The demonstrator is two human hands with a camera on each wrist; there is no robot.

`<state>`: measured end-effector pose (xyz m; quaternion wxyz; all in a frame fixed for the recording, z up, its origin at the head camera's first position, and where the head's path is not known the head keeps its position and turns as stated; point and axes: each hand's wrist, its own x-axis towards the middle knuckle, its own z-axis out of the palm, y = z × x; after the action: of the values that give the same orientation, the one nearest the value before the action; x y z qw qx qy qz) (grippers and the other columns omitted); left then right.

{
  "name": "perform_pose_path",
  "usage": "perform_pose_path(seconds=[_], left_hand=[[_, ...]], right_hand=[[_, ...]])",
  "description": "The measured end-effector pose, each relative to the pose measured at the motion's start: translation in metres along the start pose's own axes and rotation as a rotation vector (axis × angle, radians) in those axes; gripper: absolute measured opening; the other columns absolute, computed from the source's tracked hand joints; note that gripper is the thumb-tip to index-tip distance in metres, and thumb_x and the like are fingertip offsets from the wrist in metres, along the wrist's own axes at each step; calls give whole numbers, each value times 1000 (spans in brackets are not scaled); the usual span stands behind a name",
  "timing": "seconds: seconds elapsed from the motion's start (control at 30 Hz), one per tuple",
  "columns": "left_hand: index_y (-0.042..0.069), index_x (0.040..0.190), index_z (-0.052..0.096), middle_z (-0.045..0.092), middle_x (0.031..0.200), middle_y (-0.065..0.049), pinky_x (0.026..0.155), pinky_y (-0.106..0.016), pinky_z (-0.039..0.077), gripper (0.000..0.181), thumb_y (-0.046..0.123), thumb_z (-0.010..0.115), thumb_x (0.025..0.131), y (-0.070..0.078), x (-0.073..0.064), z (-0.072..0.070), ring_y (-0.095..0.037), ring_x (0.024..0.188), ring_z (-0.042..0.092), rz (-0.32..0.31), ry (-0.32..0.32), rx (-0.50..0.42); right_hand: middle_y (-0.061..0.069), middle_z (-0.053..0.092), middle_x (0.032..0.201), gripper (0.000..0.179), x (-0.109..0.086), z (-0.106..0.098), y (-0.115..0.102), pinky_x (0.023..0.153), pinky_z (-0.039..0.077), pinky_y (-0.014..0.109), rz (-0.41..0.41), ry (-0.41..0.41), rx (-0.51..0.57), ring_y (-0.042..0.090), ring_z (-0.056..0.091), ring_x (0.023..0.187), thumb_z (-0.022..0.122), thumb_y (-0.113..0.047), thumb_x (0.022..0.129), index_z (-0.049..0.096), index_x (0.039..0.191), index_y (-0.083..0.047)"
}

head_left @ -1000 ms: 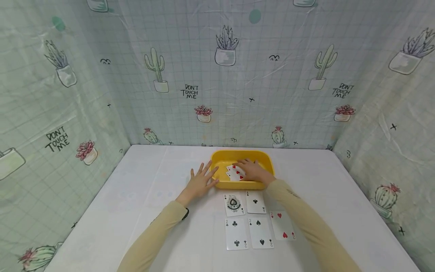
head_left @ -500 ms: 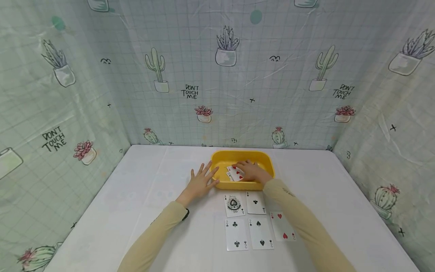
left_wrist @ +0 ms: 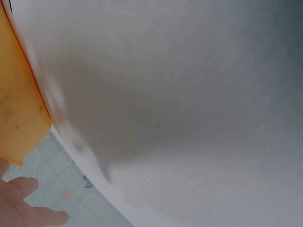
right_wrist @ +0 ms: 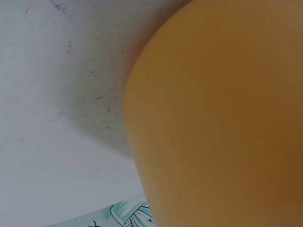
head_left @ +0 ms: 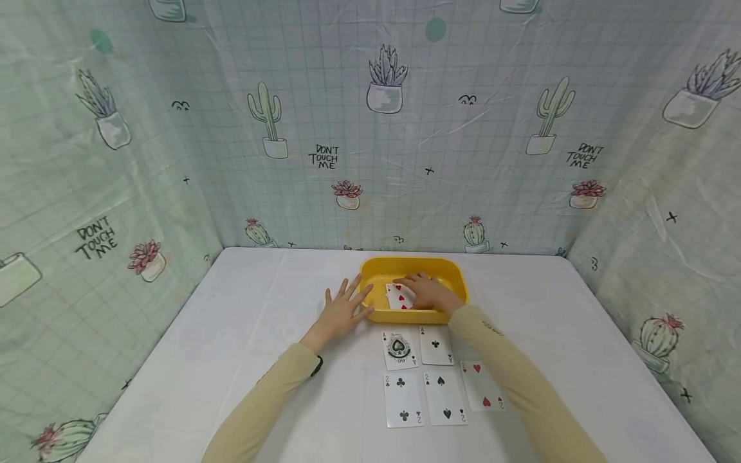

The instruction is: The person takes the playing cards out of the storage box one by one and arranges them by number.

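A yellow plastic tray [head_left: 370, 315] stands toward the back of the table. My left hand [head_left: 336, 318] is at its left side, fingers spread, with fingertips at the rim. Some left fingers [left_wrist: 45, 216] also show beside the tray's wall [left_wrist: 21, 109] in the left wrist view. My right hand [head_left: 427, 291] reaches inside the tray and touches a playing card with red hearts [head_left: 399, 296]. Part of that card lies beneath the hand. The right fingertips are partly hidden, so their grip is unclear. In the right wrist view, the tray's outer wall [right_wrist: 213, 118] hides the hand.
In front of the tray lie an ace of spades [head_left: 399, 350] and an ace of clubs [head_left: 437, 347]. Nearer are a two of clubs [head_left: 403, 400], a two of spades [head_left: 445, 399] and a two of hearts [head_left: 482, 388]. A patterned cloth [head_left: 347, 128] hangs behind the white table [head_left: 278, 283].
The hearts card has shifted and turned under my right hand, and now covers most of the card that showed at its left edge. My left hand and the laid-out cards stay put.
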<state>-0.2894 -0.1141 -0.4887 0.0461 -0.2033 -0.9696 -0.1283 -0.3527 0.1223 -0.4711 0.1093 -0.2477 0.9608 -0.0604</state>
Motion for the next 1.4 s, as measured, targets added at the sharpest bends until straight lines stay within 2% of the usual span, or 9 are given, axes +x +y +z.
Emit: perform_pose_path(seconds=[0.23, 0.5, 0.6, 0.73, 0.97, 1.3, 1.4], left_hand=[[32, 141, 21, 7, 152, 1, 99, -68, 14, 59, 58, 31, 89, 1, 0, 0, -36, 137, 13, -4, -6, -5], [33, 142, 20, 6, 152, 1, 99, -68, 13, 59, 58, 30, 89, 1, 0, 1, -36, 137, 12, -4, -10, -5], [33, 142, 20, 6, 152, 1, 99, -68, 13, 59, 59, 30, 89, 1, 0, 1, -36, 137, 12, -2, -9, -4], [31, 142, 21, 7, 152, 0, 98, -69, 14, 59, 58, 31, 90, 2, -1, 0, -37, 137, 13, 3, -2, -3], [32, 142, 20, 5, 152, 1, 99, -68, 12, 58, 55, 32, 90, 2, -1, -1, -35, 138, 9, -6, -14, -4], [32, 142, 19, 6, 152, -1, 99, -68, 13, 58, 56, 30, 90, 2, -1, -3, -36, 137, 12, -6, -21, 8], [32, 142, 20, 7, 152, -1, 99, -69, 14, 58, 56, 31, 90, 2, -1, -2, -37, 137, 12, -5, -13, 5]], right_hand=[[7, 34, 143, 71, 0, 1, 0, 102, 19, 62, -10, 9, -6, 35, 25, 132, 65, -44, 76, 34, 138, -26], [8, 35, 142, 72, -7, 2, 3, 106, 21, 55, 10, 60, 83, 29, 31, 130, 69, -41, 73, 37, 136, -25], [10, 35, 141, 73, -12, -2, 2, 106, 24, 52, -5, 86, 105, 30, 34, 129, 70, -40, 73, 37, 136, -23], [11, 36, 140, 75, -17, -7, 3, 105, 27, 51, -29, 114, 82, 31, 34, 128, 70, -43, 72, 36, 136, -22], [13, 35, 140, 80, -25, -16, 8, 105, 22, 56, -36, 140, 73, 34, 31, 127, 70, -47, 70, 34, 137, -23], [11, 38, 136, 81, -42, -25, 12, 101, 31, 51, -22, 203, 51, 32, 33, 124, 71, -48, 69, 33, 138, -25], [12, 38, 135, 80, -49, -28, 13, 100, 32, 53, -23, 239, 39, 33, 32, 123, 70, -48, 69, 35, 137, -24]])
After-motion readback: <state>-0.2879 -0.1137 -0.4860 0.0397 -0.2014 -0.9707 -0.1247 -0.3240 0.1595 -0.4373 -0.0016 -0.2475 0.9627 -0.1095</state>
